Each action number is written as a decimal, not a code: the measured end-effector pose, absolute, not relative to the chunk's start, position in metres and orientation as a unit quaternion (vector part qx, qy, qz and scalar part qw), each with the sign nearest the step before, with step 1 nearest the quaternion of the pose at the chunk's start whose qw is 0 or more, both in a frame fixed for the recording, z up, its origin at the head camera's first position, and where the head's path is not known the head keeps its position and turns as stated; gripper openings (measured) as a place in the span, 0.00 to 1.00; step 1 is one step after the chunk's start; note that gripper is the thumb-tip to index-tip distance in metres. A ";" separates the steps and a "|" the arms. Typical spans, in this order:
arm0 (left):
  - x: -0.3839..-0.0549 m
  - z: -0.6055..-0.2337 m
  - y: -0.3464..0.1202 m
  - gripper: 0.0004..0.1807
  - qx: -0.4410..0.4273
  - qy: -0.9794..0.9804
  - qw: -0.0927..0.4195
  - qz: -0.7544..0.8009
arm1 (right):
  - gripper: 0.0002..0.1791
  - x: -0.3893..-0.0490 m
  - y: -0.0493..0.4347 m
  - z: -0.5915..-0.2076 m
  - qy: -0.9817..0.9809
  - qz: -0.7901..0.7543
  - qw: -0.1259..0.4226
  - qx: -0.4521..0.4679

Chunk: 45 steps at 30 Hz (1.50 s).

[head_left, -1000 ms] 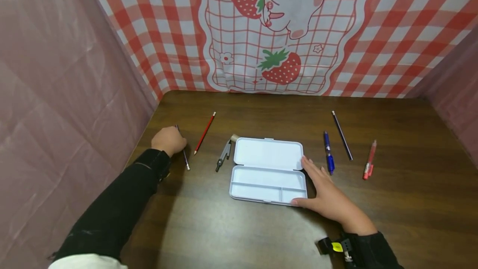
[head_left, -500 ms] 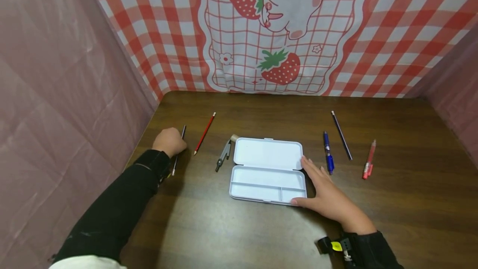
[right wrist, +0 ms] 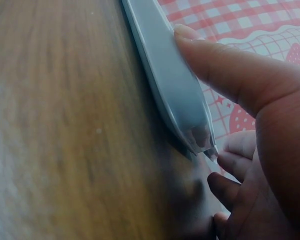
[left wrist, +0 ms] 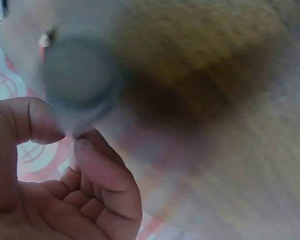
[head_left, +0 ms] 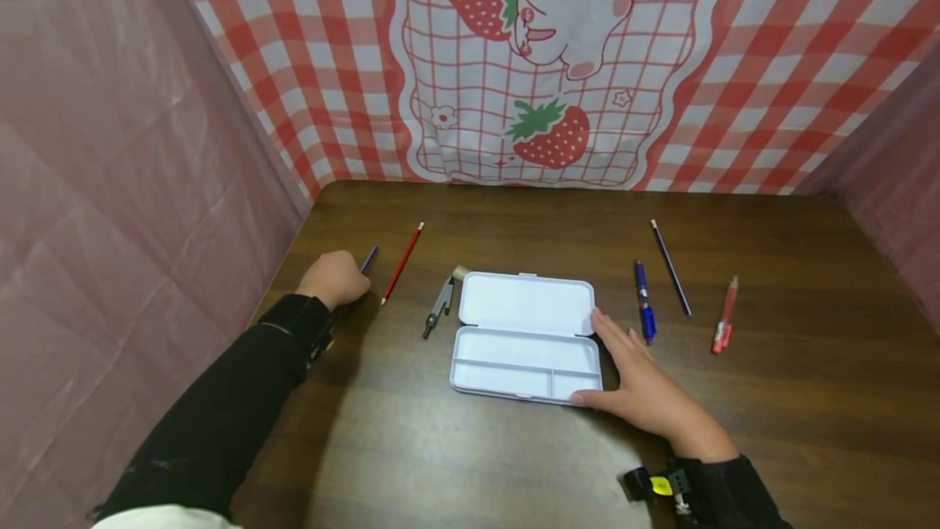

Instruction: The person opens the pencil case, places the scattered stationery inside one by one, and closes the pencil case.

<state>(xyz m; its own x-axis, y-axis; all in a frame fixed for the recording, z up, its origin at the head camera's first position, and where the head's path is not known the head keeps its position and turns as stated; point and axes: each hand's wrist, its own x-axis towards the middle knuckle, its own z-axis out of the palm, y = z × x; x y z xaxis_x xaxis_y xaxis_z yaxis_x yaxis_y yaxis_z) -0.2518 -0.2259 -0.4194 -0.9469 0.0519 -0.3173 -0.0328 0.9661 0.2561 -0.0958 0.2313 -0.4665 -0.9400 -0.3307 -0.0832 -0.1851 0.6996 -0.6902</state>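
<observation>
At the table's left side my left hand (head_left: 334,280) pinches a dark pencil (head_left: 370,258) between thumb and index finger. One end sticks out past the hand in the head view; the rest is covered. In the left wrist view the pencil's near end (left wrist: 80,75) is a large grey blur in front of the fingertips. An open white pencil case (head_left: 527,303) lies mid-table, its lid folded back and its divided tray bare. My right hand (head_left: 646,386) touches the case's right end with spread fingers, the thumb (right wrist: 215,60) on the front side.
A red pencil (head_left: 402,264) and a grey drawing compass (head_left: 441,307) lie between the left hand and the case. To the right are a blue pen (head_left: 645,302), another dark pencil (head_left: 671,268) and a red pen (head_left: 725,315). A checked cloth (head_left: 352,64) hangs behind.
The dark pencil has turned in the left hand: its far end swung right, and its white near end has gone out of sight behind the hand. The right hand and case stay put.
</observation>
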 end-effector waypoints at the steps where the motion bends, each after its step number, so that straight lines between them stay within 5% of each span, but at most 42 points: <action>1: -0.252 -0.417 -0.224 0.11 0.008 0.978 0.162 0.131 | 0.67 -0.096 0.231 -0.467 0.916 -0.361 0.100 -0.141; 13: -0.231 -0.407 -0.170 0.08 0.133 0.981 0.090 0.110 | 0.67 -0.096 0.232 -0.468 0.915 -0.365 0.098 -0.141; 23: -0.187 -0.393 -0.098 0.15 0.223 0.967 0.101 0.070 | 0.67 -0.095 0.230 -0.472 0.915 -0.366 0.106 -0.135; 34: -0.182 -0.377 -0.057 0.09 0.364 0.923 0.119 0.047 | 0.67 -0.098 0.230 -0.469 0.916 -0.363 0.094 -0.141; 45: -0.176 -0.375 -0.050 0.10 0.361 0.918 0.084 0.143 | 0.66 -0.096 0.230 -0.468 0.916 -0.363 0.090 -0.148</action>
